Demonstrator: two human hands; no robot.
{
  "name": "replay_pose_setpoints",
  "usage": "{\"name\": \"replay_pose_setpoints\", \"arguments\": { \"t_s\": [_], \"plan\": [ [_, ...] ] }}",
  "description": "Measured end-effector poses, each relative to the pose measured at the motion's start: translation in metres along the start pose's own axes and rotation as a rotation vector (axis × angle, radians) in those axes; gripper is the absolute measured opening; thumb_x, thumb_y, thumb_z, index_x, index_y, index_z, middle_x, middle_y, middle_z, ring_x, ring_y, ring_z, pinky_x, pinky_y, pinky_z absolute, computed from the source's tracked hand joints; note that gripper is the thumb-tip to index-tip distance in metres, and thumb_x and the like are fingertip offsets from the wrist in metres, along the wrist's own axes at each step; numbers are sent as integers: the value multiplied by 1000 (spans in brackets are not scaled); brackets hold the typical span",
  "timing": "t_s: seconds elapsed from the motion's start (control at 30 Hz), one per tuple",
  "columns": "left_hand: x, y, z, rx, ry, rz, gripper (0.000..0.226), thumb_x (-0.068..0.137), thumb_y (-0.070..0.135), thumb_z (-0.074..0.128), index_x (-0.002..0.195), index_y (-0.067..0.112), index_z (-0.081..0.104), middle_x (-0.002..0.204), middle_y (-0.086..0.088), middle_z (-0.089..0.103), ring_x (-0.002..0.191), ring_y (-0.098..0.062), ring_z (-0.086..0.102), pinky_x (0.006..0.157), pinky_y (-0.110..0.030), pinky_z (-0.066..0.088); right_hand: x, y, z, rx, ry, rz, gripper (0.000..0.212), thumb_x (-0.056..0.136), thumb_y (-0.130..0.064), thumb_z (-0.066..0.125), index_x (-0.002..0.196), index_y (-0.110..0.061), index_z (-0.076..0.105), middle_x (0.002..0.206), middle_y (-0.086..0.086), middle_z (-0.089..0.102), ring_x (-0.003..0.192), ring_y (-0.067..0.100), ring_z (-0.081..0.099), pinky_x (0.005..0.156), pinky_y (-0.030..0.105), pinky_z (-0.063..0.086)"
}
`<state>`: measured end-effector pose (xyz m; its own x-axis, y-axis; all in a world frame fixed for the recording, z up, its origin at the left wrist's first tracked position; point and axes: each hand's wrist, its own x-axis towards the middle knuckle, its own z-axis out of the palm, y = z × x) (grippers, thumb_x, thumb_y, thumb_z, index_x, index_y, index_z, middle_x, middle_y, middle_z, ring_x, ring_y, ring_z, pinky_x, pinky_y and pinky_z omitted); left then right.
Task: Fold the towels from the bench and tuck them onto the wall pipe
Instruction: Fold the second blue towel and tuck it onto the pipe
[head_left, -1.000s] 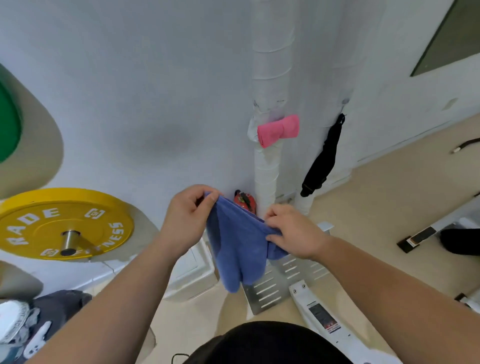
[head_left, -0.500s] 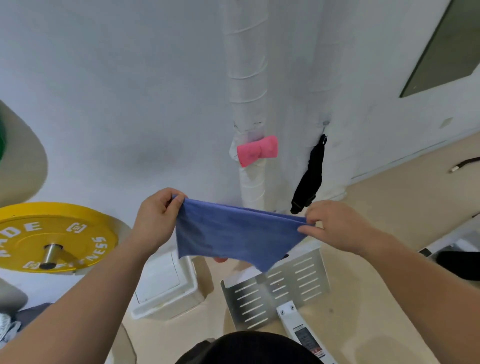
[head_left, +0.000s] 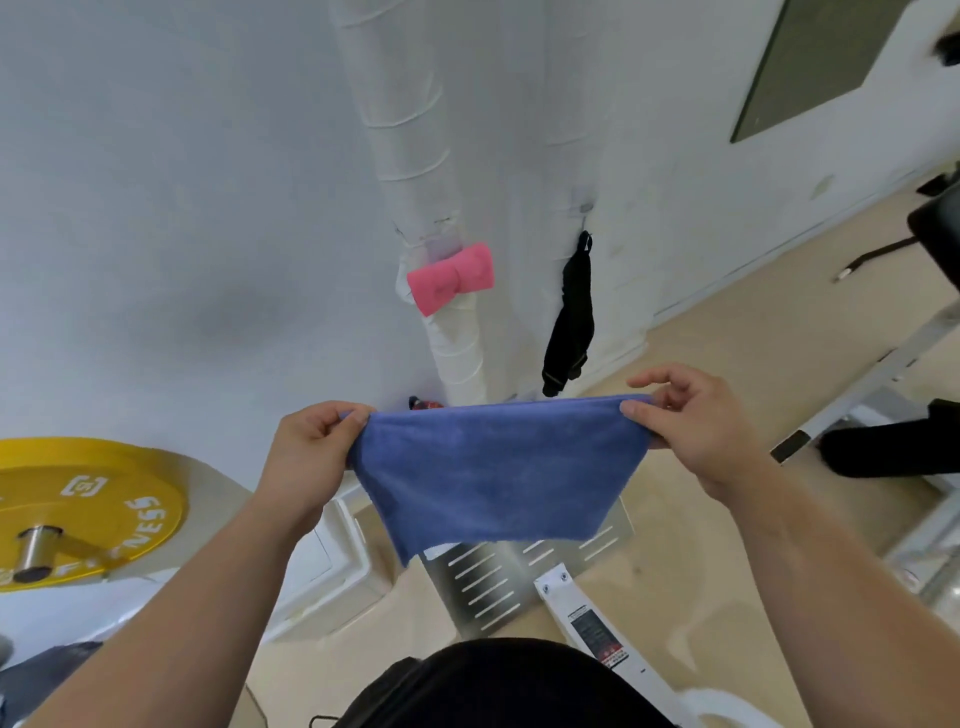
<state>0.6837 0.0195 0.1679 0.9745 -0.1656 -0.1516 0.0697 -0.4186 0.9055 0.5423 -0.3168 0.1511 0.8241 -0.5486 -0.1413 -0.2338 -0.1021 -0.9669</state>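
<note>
A blue towel (head_left: 493, 467) hangs stretched flat between my two hands in front of me. My left hand (head_left: 311, 452) pinches its upper left corner. My right hand (head_left: 691, 421) pinches the upper right corner between thumb and fingers. Straight ahead rises the white wrapped wall pipe (head_left: 410, 156). A folded pink towel (head_left: 451, 278) sits tucked against the pipe at mid height, above and beyond the blue towel.
A black cloth (head_left: 569, 322) hangs from a wall hook right of the pipe. A yellow weight plate (head_left: 88, 509) on a bar is at the left. A slotted metal plate (head_left: 498, 577) and white machine frame (head_left: 587, 613) lie on the floor below. Dark equipment (head_left: 883, 447) stands at right.
The towel was bunched between my close hands; I have drawn my hands apart and raised them, spreading it out wide and flat. The view has tilted up slightly.
</note>
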Motion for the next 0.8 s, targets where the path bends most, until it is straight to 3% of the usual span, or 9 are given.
{"name": "replay_pose_setpoints", "arguments": {
  "t_s": [0.1,0.2,0.3,0.43,0.53,0.63,0.8],
  "plan": [
    [0,-4,11,-1,16,-54,19,100,9,59,96,21,74,84,-5,76,83,-25,71,76,-42,60,0,12,7,17,90,33,27,88,3,66,97,-23,67,66,7,54,63,18,51,55,30,51],
    [-3,-6,24,40,40,-111,21,99,12,57,99,30,68,86,-6,75,87,-29,71,68,-40,59,-5,21,24,-29,185,42,24,88,-2,63,94,-25,64,64,1,50,60,17,48,63,37,47],
    [-11,-2,40,43,78,-129,21,98,13,56,94,33,64,88,-6,74,89,-30,70,75,-45,60,-18,20,43,-125,244,-1,21,88,-6,62,96,-25,59,66,-6,52,58,11,49,64,29,42],
    [-25,12,61,19,9,-56,25,93,15,59,89,40,60,80,-7,74,76,-30,69,76,-56,59,-41,3,70,-155,183,-105,26,90,-10,64,91,-33,53,62,-12,55,59,4,52,61,13,43],
    [-38,24,76,-15,-47,40,23,93,17,59,90,40,58,73,-9,71,65,-28,64,74,-54,57,-57,-19,88,-69,82,-152,28,91,-10,67,92,-34,52,69,-11,61,63,2,56,63,12,46],
    [-54,35,90,-45,-137,148,19,96,20,56,99,38,55,79,-19,68,77,-42,66,73,-63,56,-67,-34,97,64,-21,-231,29,92,-5,67,95,-30,53,81,-5,64,70,2,62,66,11,48],
    [-60,43,97,-53,-172,175,21,102,13,51,109,33,52,79,-21,70,75,-44,67,67,-65,55,-70,-34,100,143,-85,-257,40,90,2,68,96,-34,50,85,-15,63,75,1,62,72,16,52]
  ]
}}
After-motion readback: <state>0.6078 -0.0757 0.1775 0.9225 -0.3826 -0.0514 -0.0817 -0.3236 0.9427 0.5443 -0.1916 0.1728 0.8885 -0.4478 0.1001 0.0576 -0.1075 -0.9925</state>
